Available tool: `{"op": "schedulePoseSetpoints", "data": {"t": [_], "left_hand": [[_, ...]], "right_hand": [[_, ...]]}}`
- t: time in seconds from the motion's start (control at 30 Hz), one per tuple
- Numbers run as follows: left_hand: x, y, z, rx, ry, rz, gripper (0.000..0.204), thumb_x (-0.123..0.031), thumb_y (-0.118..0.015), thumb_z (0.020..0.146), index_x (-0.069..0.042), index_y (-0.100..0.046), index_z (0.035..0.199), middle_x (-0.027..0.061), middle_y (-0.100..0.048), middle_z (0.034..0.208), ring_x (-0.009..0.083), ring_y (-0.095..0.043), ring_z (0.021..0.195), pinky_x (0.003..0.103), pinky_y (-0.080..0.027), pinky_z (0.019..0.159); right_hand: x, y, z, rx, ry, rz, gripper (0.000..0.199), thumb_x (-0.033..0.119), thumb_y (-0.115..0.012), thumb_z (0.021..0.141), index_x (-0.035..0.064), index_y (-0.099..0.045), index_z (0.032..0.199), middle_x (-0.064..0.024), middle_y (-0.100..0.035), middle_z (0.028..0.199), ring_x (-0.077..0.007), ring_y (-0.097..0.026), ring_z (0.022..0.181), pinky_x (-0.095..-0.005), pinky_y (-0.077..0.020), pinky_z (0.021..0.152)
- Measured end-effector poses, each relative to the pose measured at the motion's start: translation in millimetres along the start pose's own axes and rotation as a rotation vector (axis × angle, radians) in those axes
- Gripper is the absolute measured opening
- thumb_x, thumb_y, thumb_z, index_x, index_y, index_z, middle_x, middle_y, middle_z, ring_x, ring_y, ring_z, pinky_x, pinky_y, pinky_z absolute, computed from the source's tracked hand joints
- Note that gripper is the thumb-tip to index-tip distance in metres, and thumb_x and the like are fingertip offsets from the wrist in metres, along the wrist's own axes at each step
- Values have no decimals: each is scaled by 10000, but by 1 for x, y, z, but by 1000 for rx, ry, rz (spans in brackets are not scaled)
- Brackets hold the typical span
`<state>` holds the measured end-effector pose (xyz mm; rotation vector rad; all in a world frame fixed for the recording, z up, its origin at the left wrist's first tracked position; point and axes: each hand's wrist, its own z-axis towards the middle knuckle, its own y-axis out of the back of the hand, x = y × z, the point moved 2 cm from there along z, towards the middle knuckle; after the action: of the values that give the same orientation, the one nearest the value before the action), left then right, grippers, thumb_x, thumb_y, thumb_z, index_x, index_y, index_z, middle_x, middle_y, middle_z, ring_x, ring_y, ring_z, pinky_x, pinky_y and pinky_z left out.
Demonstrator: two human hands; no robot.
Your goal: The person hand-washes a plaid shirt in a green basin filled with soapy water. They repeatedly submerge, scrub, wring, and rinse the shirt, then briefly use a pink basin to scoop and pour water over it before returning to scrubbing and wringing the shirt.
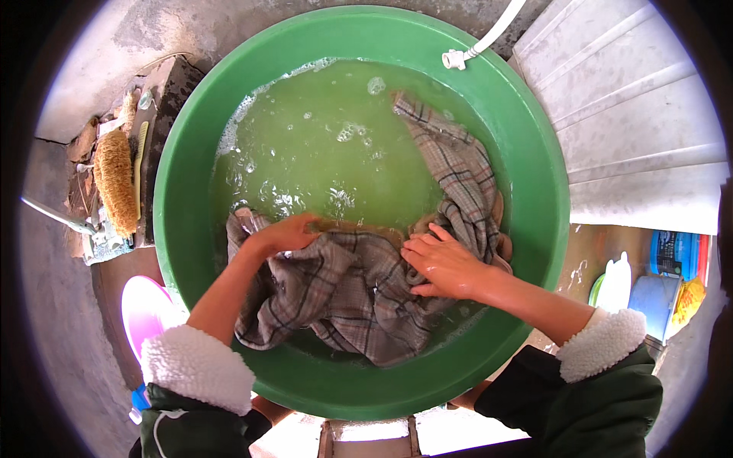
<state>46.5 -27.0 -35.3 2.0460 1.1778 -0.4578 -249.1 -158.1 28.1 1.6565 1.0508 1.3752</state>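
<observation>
A grey-beige plaid cloth [347,294], soaked and bunched, lies along the near side of a big green tub [552,198]. One long twisted part of it reaches up the tub's right side in the cloudy water [305,145]. My left hand [289,233] is at the cloth's far edge, fingers bent over and closed on it, the tips partly hidden. To the right, my right hand [445,265] rests on the bunched cloth with fingers stretched and apart. Both forearms are bare below fleecy white cuffs.
A white hose [496,30] hangs over the tub's far right rim. On a ledge at the left lies a yellowish-brown brush [116,182]. A pink basin [145,314] stands at the near left. White ridged panel [626,107] and coloured containers [676,256] are at the right.
</observation>
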Motion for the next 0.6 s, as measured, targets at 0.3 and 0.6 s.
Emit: {"op": "schedulePoseSetpoints", "data": {"t": [0.3,0.6], "left_hand": [[-46,-32,-33,116,-303,623,472,-314,-778,720,-99,-643,1118,199,-575,1052,401,-539,1076,473,-447,903],[-54,-42,-85,-327,-540,762,243,-142,-659,740,-96,-641,978,96,-568,1051,298,-478,1177,541,-266,1089]], "right_hand": [[-36,13,11,-194,-264,262,429,376,-691,824,43,-623,1085,-146,-547,1280,-341,-526,1183,-467,-433,988],[19,30,-23,16,-69,17,531,241,-817,695,31,-486,1052,-177,-504,1271,-351,-460,1213,-472,-368,1024]]}}
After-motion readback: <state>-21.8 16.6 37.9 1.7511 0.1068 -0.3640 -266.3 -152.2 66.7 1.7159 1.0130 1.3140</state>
